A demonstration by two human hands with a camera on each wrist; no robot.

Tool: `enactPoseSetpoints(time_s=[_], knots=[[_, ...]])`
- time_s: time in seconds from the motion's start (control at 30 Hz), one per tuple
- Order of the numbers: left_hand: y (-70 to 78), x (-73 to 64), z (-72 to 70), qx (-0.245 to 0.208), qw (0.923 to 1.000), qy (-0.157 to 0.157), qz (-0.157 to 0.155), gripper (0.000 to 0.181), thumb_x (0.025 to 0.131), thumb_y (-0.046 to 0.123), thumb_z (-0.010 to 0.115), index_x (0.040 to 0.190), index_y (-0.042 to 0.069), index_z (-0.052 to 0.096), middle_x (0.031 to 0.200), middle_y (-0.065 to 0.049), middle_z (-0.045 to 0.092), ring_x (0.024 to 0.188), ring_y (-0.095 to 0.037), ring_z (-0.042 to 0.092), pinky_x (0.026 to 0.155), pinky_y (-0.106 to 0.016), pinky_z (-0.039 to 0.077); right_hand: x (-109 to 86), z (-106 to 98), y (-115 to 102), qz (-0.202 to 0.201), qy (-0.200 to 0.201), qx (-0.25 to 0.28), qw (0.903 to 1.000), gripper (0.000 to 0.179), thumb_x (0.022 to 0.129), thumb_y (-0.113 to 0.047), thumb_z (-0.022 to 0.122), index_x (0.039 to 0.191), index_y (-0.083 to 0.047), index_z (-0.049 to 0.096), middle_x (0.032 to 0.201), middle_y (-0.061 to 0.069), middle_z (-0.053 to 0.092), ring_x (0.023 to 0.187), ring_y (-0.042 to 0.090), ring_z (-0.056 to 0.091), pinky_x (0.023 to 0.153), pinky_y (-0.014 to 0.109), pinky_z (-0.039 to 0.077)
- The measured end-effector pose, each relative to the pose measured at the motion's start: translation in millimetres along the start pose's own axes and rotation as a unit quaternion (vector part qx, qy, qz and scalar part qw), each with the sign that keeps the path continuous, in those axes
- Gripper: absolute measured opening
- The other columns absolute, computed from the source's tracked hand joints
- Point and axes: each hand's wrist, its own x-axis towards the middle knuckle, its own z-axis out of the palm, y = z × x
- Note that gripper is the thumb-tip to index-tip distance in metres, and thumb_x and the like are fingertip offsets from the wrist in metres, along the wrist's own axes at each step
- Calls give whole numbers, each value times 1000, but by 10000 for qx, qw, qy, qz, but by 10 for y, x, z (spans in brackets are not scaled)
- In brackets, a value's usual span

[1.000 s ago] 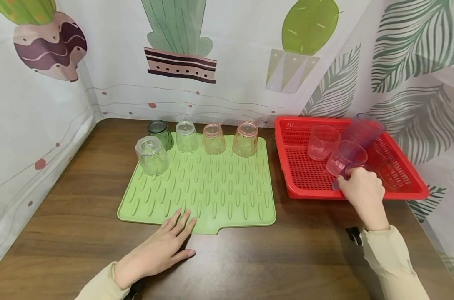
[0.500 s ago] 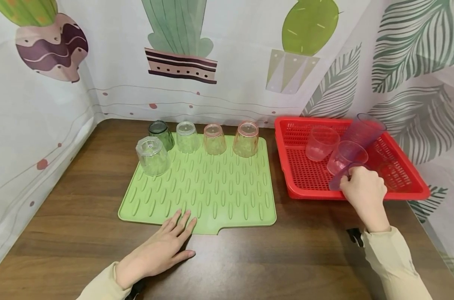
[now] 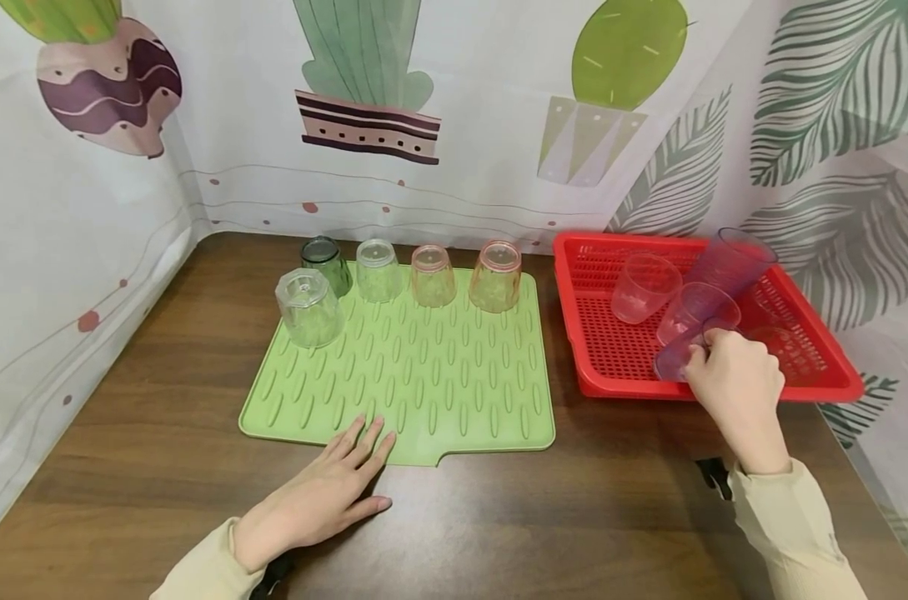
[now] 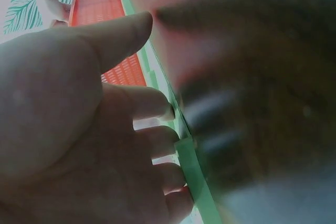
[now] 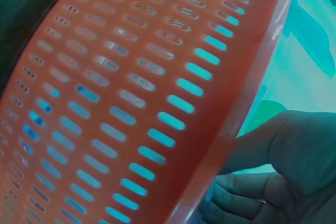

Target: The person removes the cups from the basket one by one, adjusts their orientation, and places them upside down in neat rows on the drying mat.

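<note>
The left hand (image 3: 314, 504) lay flat on the bench (image 3: 161, 467), fingers straight and relaxed, holding nothing, its fingertips resting on the near edge of the green mat (image 3: 423, 375). To the right, the right hand (image 3: 734, 387) curled its fingers round a purple cup (image 3: 671, 358) lying tilted at the near rim of the red basket (image 3: 836, 375). Just beyond in the basket sat another purple cup (image 3: 695, 307), a clear cup (image 3: 644, 286) and a tall purple cup (image 3: 731, 260) leaning toward the back. Farther left, five cups stood upside down on the mat: a clear one (image 3: 308, 306) in front, then a dark green cup (image 3: 324, 260), a clear cup (image 3: 378, 268) and two pink cups (image 3: 433, 274) along the far edge.
</note>
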Motion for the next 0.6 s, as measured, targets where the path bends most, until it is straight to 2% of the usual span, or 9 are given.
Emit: enactPoseSetpoints(time_s=[0.2,0.33,0.47,0.6], knots=[[22,-3,-21,45,10000,-21,-57,69,97,42,54,150,3,32,157,-25,22,146,-45,17,113,-61,28,-14,-15,-17,-180,166,58,9997,17,88,-11,56,77,-1,65,62,22,59,53,46,52,38,51,40],[20,-1,-18,36,10000,-17,-51,70,97,42,54,150,3,32,157,-25,22,146,-45,17,113,-60,27,-40,-26,-35,-352,509,246,9978,18,89,-11,57,92,2,69,75,27,66,60,51,55,42,57,42],[11,0,-12,13,10000,-30,-48,70,97,42,54,151,4,32,158,-25,21,146,-45,17,113,-60,27,-64,-27,-61,-598,961,565,9920,19,91,-12,59,97,2,70,82,26,69,65,50,59,52,61,44],[12,-2,-14,-8,10000,-53,-54,70,97,42,54,151,4,31,158,-25,20,146,-45,16,114,-60,27,-72,-25,-78,-811,1210,874,9855,17,91,-11,61,97,2,71,82,25,70,62,44,60,57,57,44]])
